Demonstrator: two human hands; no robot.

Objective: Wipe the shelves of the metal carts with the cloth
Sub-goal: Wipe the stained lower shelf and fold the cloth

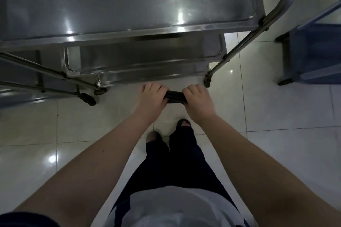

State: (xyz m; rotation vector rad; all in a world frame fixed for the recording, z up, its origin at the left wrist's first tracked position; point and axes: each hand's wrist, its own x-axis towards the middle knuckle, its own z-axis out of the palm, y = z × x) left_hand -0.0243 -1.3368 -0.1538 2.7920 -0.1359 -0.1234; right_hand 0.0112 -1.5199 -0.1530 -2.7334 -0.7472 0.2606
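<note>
The left hand (pixel 151 96) and right hand (pixel 197 99) each clenched one end of the dark cloth (pixel 175 96), which was bunched into a roll between them above the floor (pixel 276 108). The cart (pixel 129 5) stood at 12 o'clock from the hands, apart from the cloth. A blue cart (pixel 313 53) stood at 2 o'clock.

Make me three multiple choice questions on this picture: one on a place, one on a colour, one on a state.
1. Where is the cloth relative to the cart? A. on its top shelf B. in front, above the floor C. underneath
2. Cloth colour? A. white B. yellow C. black
3. How is it held? A. rolled, both ends gripped B. spread flat C. dangling from one hand
B: floor tiles show beneath it. C: it looks black. A: left hand and right hand each hold an end.
</note>
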